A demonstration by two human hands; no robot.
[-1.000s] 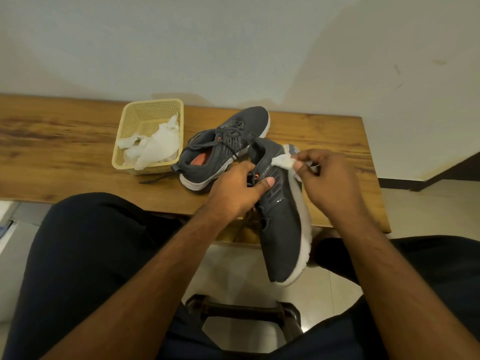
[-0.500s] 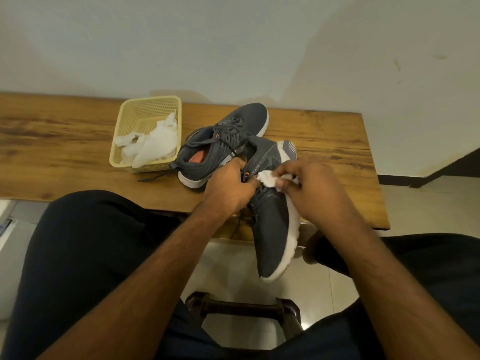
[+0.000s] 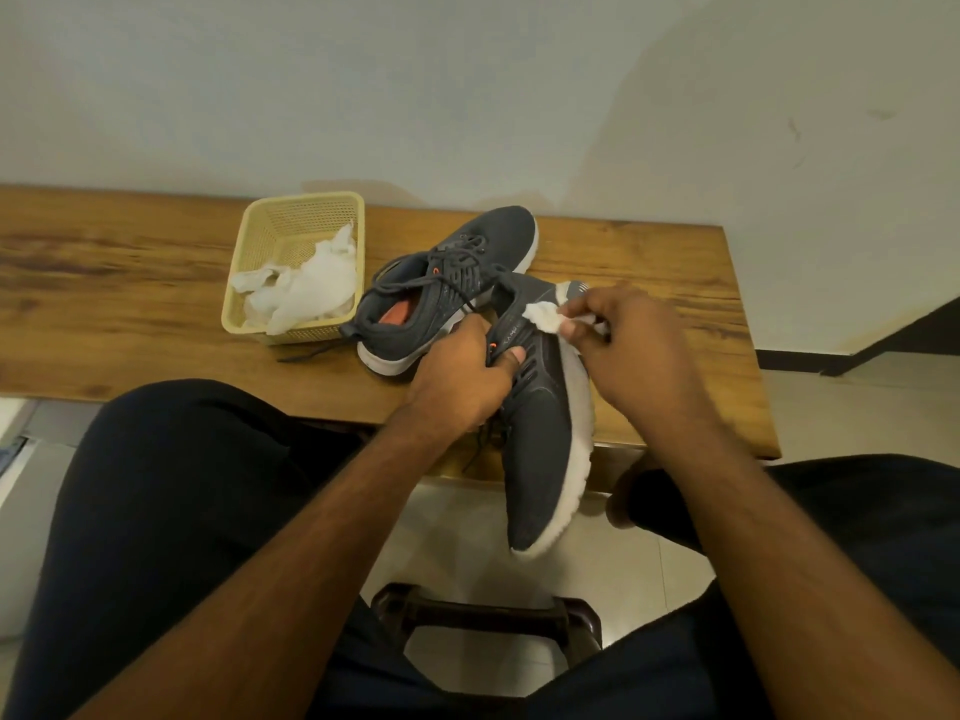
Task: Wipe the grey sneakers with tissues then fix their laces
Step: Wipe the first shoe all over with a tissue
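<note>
I see the right hand (image 3: 631, 350) pinching a crumpled tissue (image 3: 543, 317) against the heel of the held grey sneaker (image 3: 545, 423). The left hand (image 3: 462, 379) grips this sneaker at its lacing; its toe hangs past the near edge of the wooden bench (image 3: 130, 304). The second sneaker (image 3: 447, 293) lies on the bench, touching a yellow basket (image 3: 296, 220) with used tissues (image 3: 306, 291). The bench's right end has free surface.
</note>
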